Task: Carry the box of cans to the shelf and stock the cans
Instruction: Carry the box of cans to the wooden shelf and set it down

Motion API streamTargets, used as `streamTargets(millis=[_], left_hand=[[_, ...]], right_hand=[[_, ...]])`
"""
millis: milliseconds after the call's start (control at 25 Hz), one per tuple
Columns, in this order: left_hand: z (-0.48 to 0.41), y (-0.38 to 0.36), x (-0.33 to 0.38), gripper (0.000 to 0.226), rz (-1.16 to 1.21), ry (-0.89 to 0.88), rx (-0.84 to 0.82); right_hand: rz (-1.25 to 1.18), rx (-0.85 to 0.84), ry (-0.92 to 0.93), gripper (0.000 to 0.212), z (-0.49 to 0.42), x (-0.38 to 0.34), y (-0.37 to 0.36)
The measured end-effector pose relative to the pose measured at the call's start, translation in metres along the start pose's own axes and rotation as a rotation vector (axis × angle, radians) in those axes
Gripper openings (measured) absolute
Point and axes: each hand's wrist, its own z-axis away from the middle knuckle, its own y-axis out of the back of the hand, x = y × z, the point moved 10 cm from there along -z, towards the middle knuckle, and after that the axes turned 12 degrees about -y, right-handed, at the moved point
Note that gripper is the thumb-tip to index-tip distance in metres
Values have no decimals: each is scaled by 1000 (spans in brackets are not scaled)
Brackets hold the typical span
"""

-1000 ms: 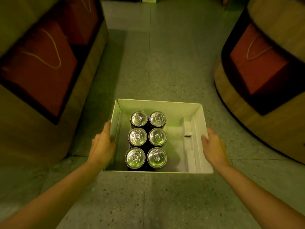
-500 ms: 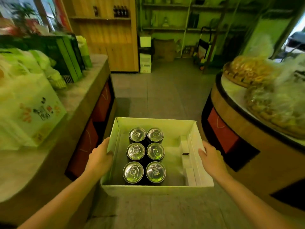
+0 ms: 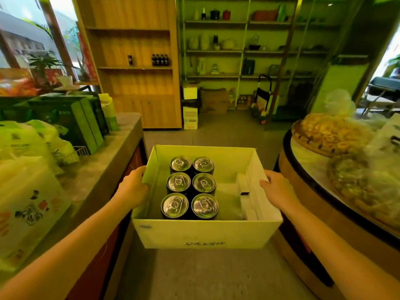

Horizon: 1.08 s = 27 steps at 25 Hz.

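Between two display stands, left hand (image 3: 133, 187) and right hand (image 3: 278, 190) clamp the box (image 3: 205, 233) by its side walls; six full cans (image 3: 191, 188) likely weigh on thin cardboard, so support underneath seems safer.

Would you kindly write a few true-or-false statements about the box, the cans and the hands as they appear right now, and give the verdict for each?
1. The box holds six cans in two columns of three. True.
2. Only the left hand holds the box. False: the right hand grips the opposite side wall too.
3. The cans fill the whole box. False: they sit toward its left side, and the right part of the floor is bare.
4. The wooden shelf ahead already carries a few dark bottles. True.
5. The box rests on the floor. False: it is held up in the aisle between the two counters.
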Motion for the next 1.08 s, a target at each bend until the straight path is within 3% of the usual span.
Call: streamTargets(millis=[320,600,1080], left_hand=[[-217,-10,17,59,37,92,85],[-421,-20,-21,56,43,122,148],[-878,-28,-74,60,13,124,97]], right_hand=[[55,-94,108,28,-248,-85,-24],[46,-142,152,29,-451,-160,-103],[3,-126,124,29,-854,-311,-222]])
